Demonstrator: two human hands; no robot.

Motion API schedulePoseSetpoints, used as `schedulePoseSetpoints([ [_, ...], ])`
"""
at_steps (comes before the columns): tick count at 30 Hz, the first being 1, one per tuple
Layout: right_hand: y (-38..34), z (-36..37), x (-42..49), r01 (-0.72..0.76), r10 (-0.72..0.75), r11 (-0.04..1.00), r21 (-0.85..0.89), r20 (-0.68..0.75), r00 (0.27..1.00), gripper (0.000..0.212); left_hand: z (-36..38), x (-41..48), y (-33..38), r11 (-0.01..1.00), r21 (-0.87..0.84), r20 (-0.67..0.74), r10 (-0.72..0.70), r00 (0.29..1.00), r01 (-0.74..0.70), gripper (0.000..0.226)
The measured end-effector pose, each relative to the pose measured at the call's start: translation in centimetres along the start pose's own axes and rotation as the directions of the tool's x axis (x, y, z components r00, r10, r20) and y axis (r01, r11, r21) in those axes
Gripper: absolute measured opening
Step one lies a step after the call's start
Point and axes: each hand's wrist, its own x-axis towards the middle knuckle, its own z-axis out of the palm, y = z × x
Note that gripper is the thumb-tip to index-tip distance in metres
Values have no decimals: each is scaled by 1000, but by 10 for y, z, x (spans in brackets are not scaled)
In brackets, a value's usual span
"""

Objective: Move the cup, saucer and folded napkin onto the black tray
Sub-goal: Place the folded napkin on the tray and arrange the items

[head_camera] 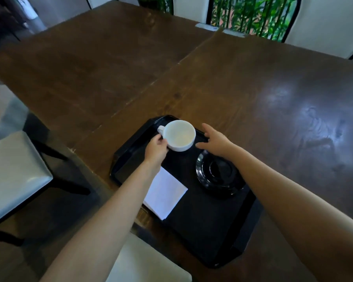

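Note:
My left hand (156,149) grips the white cup (179,135) by its side near the handle, holding it over the far end of the black tray (202,231). The cup looks empty. A glossy black saucer (216,176) lies on the tray's right side, partly under my right forearm. The white folded napkin (164,195) lies on the tray's left side, its near corner over the tray's edge. My right hand (214,140) hovers open just right of the cup, above the tray's far rim, fingers spread and holding nothing.
The tray rests near the front edge of a large dark wooden table (253,88). A pale cushioned chair (14,171) stands at the left, another seat (151,265) sits below me. White chairs and green plants are beyond the far edge.

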Motion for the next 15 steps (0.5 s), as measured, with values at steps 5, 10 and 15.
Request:
schedulePoseSetpoints([
  [5, -1, 13, 17, 75, -81, 992, 98, 54, 995, 80, 8, 4, -5, 999, -41, -30, 26, 999, -27, 38],
  [10, 8, 15, 25, 90, -87, 989, 121, -31, 996, 78, 13, 9, -1, 999, -19, 2, 34, 999, -34, 38],
  [15, 16, 10, 25, 111, -105, 985, 132, -47, 993, 76, 21, 15, 0, 999, 38, 2, 6, 1000, -6, 40],
])
